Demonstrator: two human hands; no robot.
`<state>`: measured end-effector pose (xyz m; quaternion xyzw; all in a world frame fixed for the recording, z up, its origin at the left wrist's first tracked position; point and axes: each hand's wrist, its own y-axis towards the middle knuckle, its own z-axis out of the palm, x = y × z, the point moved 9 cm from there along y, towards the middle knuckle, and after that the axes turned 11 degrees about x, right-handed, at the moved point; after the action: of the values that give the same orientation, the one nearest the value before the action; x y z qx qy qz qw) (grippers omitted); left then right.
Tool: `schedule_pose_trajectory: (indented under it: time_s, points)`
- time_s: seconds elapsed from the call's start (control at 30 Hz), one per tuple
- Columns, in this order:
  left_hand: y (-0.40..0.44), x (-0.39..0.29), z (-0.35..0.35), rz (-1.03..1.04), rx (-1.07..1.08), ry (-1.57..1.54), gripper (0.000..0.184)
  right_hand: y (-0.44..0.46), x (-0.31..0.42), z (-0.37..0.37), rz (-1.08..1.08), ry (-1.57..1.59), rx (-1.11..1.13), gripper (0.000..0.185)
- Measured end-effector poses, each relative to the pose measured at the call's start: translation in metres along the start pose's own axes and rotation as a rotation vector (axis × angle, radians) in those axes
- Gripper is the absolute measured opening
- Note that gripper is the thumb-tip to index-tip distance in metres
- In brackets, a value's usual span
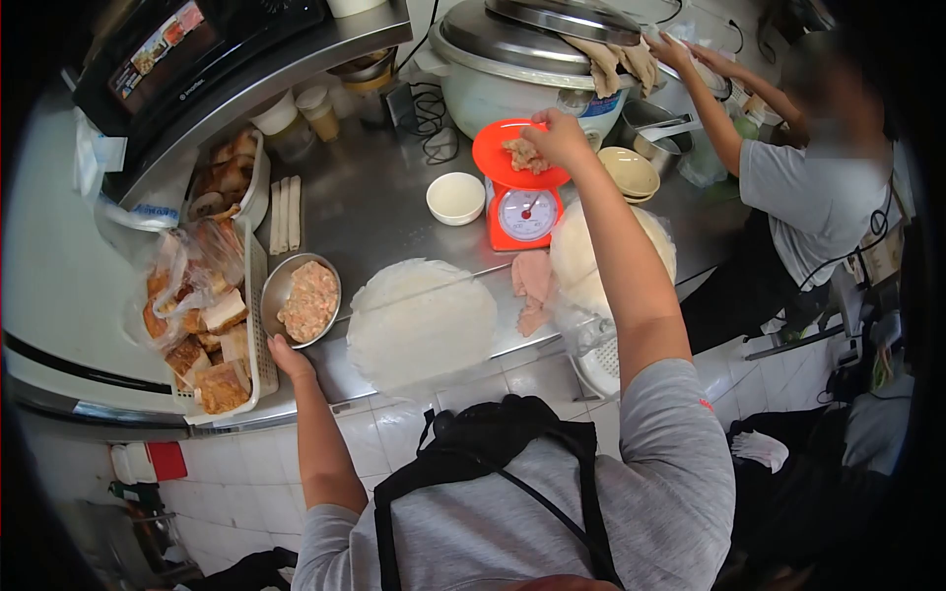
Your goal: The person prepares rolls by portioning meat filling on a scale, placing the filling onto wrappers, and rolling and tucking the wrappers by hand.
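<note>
My left hand (289,357) is at the near rim of a metal bowl (334,320), gripping its edge, with fingers partly hidden. Pinkish minced meat (308,302) fills much of that bowl. My right hand (560,138) reaches over the orange plate (490,150) of a red kitchen scale (506,231). Its fingers are bunched against a small lump of minced meat (522,156) on the plate. Between my arms, a round translucent white wrapper sheet (424,320) lies flat on the steel counter. Beside the scale sits a white bowl (455,199).
At left, a white basket (258,325) holds bagged browned blocks. A large cooker (512,89) stands at the back. A pink cloth (533,291) and a stack of round pale sheets (641,241) lie right of the wrapper. Another person (813,187) works at far right.
</note>
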<state>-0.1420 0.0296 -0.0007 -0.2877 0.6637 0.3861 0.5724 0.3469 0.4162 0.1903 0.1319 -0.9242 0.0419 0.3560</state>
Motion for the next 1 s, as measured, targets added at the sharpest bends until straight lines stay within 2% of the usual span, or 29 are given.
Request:
schedule_pose_trajectory:
  time_s: [0.1,0.17,0.2,0.23,0.27,0.3,0.33,0.37,0.4,0.43,0.47,0.5,0.57,0.63,0.67,0.73,0.8,0.87,0.9,1.0]
  points:
    - [0.001,0.005,0.001,-0.021,0.018,-0.055,0.047,0.001,0.003,-0.001,-0.023,0.062,-0.036,0.047]
    - [0.008,0.020,-0.004,-0.026,0.016,-0.112,0.047,-0.024,0.026,-0.003,0.020,0.230,0.030,0.044]
    - [-0.003,-0.001,0.002,-0.076,0.018,0.004,0.045,-0.032,0.039,0.005,0.033,0.314,0.076,0.042]
    - [-0.003,0.006,0.001,-0.072,-0.056,-0.119,0.042,-0.029,0.050,0.016,-0.086,0.302,0.054,0.040]
    - [-0.008,-0.003,0.008,-0.094,-0.017,-0.177,0.043,-0.024,0.056,0.032,-0.214,0.295,0.039,0.038]
    - [0.002,0.012,0.000,-0.062,0.053,0.005,0.046,-0.021,0.074,0.050,-0.348,0.293,0.031,0.037]
    - [0.000,0.018,-0.006,-0.061,-0.067,0.042,0.051,-0.029,0.093,0.082,-0.369,0.378,0.164,0.034]
    - [-0.003,0.011,-0.002,-0.094,-0.061,-0.015,0.055,-0.034,0.111,0.118,-0.405,0.362,0.260,0.034]
    - [-0.005,-0.004,0.009,-0.096,0.091,-0.140,0.058,-0.043,0.127,0.150,-0.438,0.340,0.347,0.034]
    - [0.008,0.020,0.005,-0.066,0.079,-0.159,0.061,-0.079,0.165,0.162,-0.424,0.264,0.401,0.035]
    - [-0.008,-0.001,0.014,-0.303,0.118,-0.169,0.065,-0.084,0.176,0.204,-0.468,0.279,0.492,0.035]
    - [-0.011,0.000,0.019,-0.387,0.148,-0.197,0.052,-0.104,0.203,0.223,-0.508,0.178,0.545,0.036]
    - [-0.012,0.004,0.022,-0.411,0.200,-0.128,0.054,-0.123,0.235,0.279,-0.585,0.096,0.671,0.037]
    - [-0.021,0.013,0.022,-0.498,0.162,-0.176,0.057,-0.127,0.260,0.324,-0.682,-0.072,0.620,0.031]
    - [-0.022,0.012,0.021,-0.426,0.144,-0.182,0.060,-0.128,0.271,0.337,-0.712,-0.136,0.571,0.029]
    - [-0.030,0.003,0.017,-0.422,0.131,-0.155,0.061,-0.128,0.278,0.362,-0.599,-0.354,0.643,0.029]
    - [-0.035,-0.001,0.025,-0.399,0.157,-0.177,0.063,-0.133,0.285,0.364,-0.551,-0.503,0.562,0.029]
    - [-0.034,-0.002,0.026,-0.383,0.176,-0.232,0.065,-0.105,0.255,0.403,-0.144,-0.340,0.502,0.033]
    - [-0.032,0.003,0.025,-0.348,0.165,-0.251,0.066,-0.109,0.259,0.399,-0.196,-0.378,0.491,0.032]
    - [-0.034,0.003,0.024,-0.410,0.145,-0.274,0.069,-0.133,0.279,0.377,-0.320,-0.454,0.474,0.030]
